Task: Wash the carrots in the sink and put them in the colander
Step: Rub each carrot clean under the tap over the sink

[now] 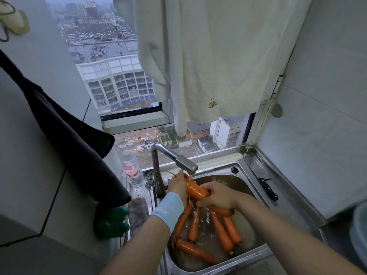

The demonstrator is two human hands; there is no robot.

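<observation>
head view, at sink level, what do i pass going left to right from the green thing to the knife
green hanging thing → water bottle → faucet upright → held carrot → black-handled knife

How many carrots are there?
7. One carrot is held by the left hand and right hand under the faucet; six carrots lie in the sink below. Others may hide under the arms.

dim, bluish daylight | source: window | soft shadows | wide-angle edge warping | mild blur
</observation>
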